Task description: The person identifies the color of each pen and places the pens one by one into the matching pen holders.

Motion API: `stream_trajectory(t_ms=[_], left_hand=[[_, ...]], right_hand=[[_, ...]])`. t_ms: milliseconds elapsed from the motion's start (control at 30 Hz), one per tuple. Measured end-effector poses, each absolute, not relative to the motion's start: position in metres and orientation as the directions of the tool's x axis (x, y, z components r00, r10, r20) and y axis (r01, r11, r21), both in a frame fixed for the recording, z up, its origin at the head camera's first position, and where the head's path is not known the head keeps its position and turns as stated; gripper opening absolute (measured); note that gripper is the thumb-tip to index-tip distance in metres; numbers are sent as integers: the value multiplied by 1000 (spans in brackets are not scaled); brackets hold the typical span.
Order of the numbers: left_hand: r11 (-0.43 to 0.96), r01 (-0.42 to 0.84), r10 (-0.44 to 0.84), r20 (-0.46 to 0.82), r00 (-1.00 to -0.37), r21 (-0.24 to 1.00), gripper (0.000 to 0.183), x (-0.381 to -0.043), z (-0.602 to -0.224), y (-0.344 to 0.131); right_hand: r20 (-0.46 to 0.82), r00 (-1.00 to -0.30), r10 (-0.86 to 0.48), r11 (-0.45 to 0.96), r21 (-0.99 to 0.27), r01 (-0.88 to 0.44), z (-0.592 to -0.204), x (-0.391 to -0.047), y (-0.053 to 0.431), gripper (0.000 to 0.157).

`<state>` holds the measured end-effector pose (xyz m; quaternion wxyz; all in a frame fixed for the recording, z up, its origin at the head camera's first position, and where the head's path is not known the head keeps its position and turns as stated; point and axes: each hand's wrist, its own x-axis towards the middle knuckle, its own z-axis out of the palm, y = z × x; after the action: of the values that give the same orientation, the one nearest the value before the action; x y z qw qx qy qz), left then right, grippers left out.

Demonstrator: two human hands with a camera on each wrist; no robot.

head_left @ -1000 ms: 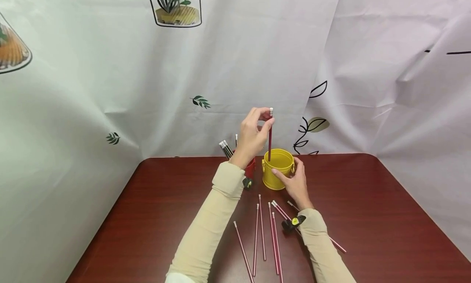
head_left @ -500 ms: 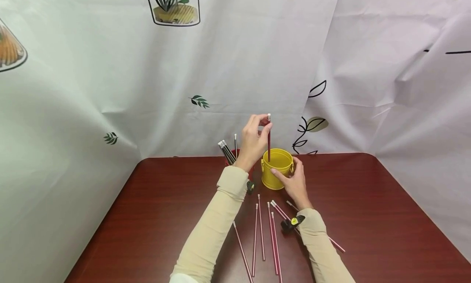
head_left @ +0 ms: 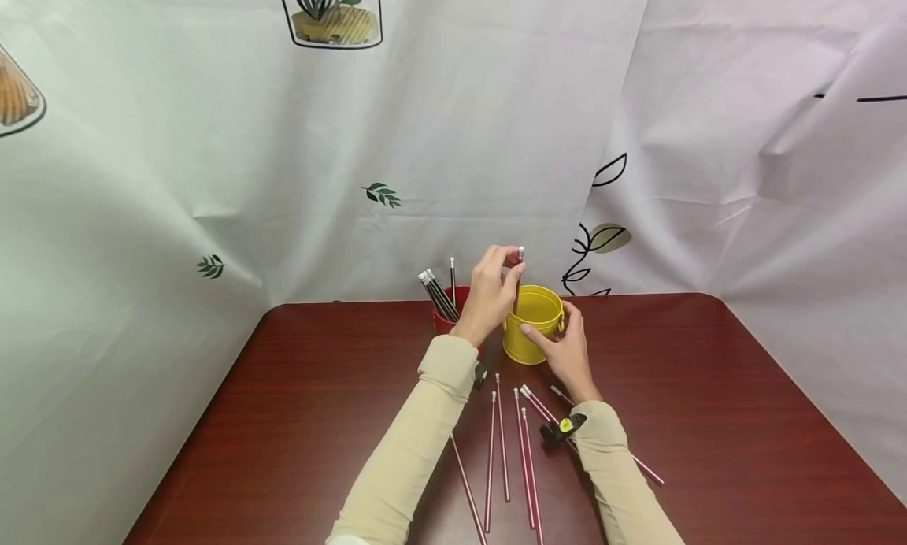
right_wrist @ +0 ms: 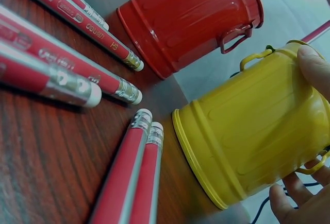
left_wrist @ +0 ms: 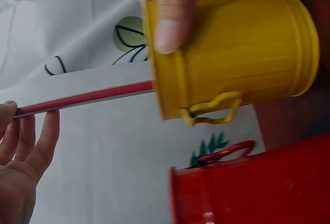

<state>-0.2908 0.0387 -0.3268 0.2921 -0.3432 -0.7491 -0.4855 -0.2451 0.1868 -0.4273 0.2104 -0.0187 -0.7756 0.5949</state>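
My left hand (head_left: 489,293) pinches a red pencil (left_wrist: 93,98) near its white eraser end. The pencil stands almost upright, with its lower end inside the mouth of a small yellow bucket (head_left: 526,344); the bucket wall hides that end in the left wrist view. My right hand (head_left: 569,357) holds the bucket from the right, its thumb at the front near the rim and the fingers along the far side. Several red pencils (right_wrist: 131,167) lie on the table in front of the bucket, erasers pointing toward it.
A red bucket (right_wrist: 191,23) stands left of the yellow one, partly behind my left hand and wrist. Black pencils (head_left: 441,297) with white erasers lean in it. Behind the dark red table (head_left: 340,387) hangs a pale printed cloth (head_left: 453,120).
My left hand has come down, lowering the red pencil further into the yellow bucket. More of the red bucket shows beside the left wrist. My right hand stays on the yellow bucket.
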Motion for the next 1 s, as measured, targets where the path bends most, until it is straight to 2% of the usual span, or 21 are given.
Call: stream_trajectory(t_ms=[333,533,733,1000], left_hand=[[360,757,248,726,-641,546,16,-292,-354,38],[375,762,269,725,-634,528,15,-291,-365,38],[370,746,277,700,-658,554,14,-288,-372,38],[371,744,272,701,-660,556,16,-289,-372,38]], right_hand=[[324,-902,284,302,-924,-237,-436,-251,189,82],[321,-904,281,301,-924,-235,-436,-250,189,82],[316,-906,282,305,-925,-228,-438,-250,189,82],[297,-910,289,286,-934,-214,-435,-252,190,80]])
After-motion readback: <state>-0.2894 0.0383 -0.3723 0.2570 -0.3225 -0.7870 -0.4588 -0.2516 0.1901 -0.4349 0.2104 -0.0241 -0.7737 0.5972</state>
